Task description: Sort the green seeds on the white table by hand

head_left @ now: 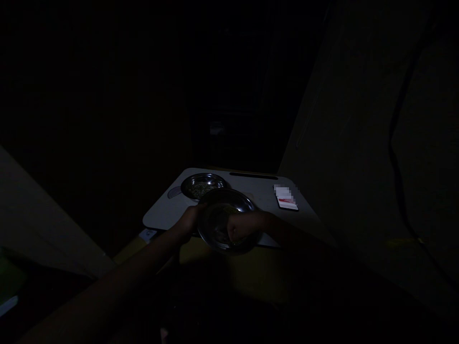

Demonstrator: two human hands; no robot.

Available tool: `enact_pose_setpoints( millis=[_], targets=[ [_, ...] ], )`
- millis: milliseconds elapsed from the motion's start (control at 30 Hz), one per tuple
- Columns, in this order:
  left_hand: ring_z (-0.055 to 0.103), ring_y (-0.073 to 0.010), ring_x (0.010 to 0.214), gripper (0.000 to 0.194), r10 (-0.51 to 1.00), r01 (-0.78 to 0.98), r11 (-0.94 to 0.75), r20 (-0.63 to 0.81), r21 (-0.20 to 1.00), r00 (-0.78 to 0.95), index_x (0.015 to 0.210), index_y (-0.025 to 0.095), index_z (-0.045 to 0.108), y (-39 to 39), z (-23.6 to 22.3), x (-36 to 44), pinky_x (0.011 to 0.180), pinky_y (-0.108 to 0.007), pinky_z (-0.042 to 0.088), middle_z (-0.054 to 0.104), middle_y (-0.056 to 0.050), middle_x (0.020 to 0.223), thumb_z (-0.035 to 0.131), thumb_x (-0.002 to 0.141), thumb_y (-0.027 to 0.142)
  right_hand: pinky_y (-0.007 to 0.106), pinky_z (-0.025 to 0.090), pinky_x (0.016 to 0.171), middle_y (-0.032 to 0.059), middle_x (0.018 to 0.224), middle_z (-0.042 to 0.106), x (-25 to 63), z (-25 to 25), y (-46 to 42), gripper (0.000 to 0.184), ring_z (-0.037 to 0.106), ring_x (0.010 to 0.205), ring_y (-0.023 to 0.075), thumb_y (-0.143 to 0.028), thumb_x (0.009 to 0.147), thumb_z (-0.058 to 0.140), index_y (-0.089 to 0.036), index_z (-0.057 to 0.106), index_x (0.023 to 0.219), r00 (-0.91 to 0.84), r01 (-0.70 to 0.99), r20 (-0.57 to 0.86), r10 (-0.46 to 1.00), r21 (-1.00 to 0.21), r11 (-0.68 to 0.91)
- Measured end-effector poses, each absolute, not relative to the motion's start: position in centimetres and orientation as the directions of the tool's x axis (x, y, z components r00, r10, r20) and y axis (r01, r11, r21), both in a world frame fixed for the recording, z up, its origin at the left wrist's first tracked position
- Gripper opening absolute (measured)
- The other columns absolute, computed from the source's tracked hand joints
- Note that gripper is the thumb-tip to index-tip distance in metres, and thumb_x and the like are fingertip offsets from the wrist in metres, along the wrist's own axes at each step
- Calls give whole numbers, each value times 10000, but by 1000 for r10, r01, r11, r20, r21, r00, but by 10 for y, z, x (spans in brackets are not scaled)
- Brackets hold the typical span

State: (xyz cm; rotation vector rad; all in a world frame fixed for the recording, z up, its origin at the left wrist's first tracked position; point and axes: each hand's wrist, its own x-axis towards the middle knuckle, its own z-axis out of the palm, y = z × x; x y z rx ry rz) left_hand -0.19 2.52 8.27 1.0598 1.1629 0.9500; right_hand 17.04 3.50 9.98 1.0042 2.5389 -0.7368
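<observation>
On the white, round-cornered table [161, 215], far L, a silvery round metal bowl [217, 181] is holding small pale bits [199, 190]. Your L hand [190, 222] is gripping a wide, shiny metal basin [211, 229] over the table's near edge, prob. steadying it b/c your R hand [241, 227] is curling inside; can't tell if it's holding anything. A lit, dark-edged rectangular phone [286, 204] is lying table-right, prob. for viewing.
</observation>
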Motion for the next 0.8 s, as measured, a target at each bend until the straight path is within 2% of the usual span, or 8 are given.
enact_pose_setpoints(
  millis=[300, 467, 600, 800],
  targets=[
    [529, -145, 478, 299, 962, -24, 214, -207, 977, 176, 719, 109, 586, 25, 81, -3, 494, -261, 389, 593, -20, 522, 467, 680, 381, 156, 343, 478, 56, 790, 629, 169, 107, 28, 266, 518, 612, 100, -182, 644, 480, -89, 638, 837, -675, 727, -492, 549, -322, 606],
    [522, -142, 451, 285, 962, -51, 231, -220, 972, 164, 651, 118, 580, 26, 80, -3, 458, -256, 376, 586, -21, 504, 486, 663, 386, 159, 346, 481, 58, 796, 629, 168, 107, 28, 269, 513, 611, 99, -177, 645, 474, -83, 636, 838, -696, 709, -483, 531, -344, 615],
    [516, -135, 444, 252, 965, -46, 224, -215, 974, 152, 629, 121, 581, 24, 84, -1, 462, -251, 375, 592, -20, 506, 479, 672, 347, 160, 351, 493, 47, 799, 628, 168, 105, 31, 276, 516, 621, 100, -167, 638, 472, -95, 635, 848, -721, 689, -453, 525, -380, 618],
    [517, -146, 444, 250, 960, -39, 251, -243, 967, 142, 656, 120, 592, 20, 90, 1, 467, -258, 373, 578, -14, 472, 457, 683, 328, 166, 355, 500, 46, 762, 628, 171, 104, 31, 261, 520, 610, 102, -167, 643, 463, -96, 640, 820, -695, 714, -471, 543, -359, 601]
  ],
)
